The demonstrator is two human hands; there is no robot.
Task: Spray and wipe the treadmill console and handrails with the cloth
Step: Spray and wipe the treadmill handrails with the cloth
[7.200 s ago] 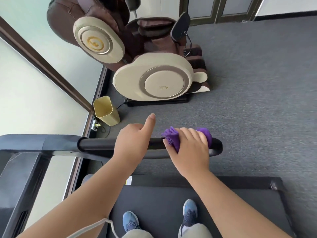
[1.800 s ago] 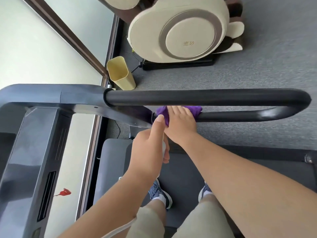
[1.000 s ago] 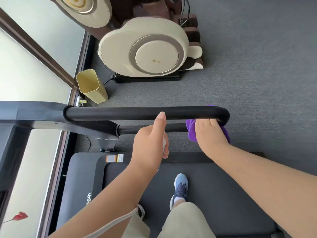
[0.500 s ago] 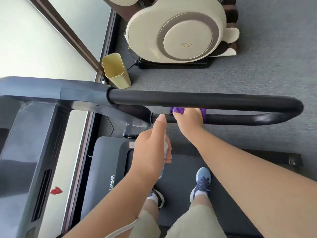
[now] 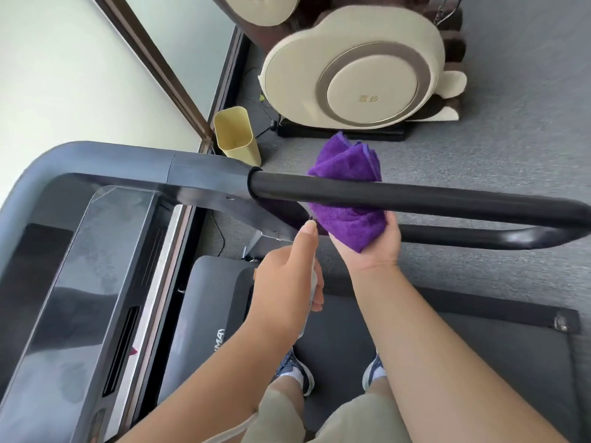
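Right hand (image 5: pixel 372 247), center of frame, is bunched round the purple cloth (image 5: pixel 347 187), w/ the cloth poking up behind the black handrail (image 5: pixel 415 195). Left hand (image 5: pixel 284 282), just left of it, is curled round a white spray bottle (image 5: pixel 311 282), index finger sticking out straight. Console (image 5: pixel 83 282) fills lower left. Yellow bin (image 5: pixel 235 135) and massage chair (image 5: pixel 351 71) sit up top.

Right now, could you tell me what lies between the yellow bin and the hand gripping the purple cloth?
In the head view, the upper black handrail crosses between the yellow bin and the right hand; the purple cloth passes behind it.
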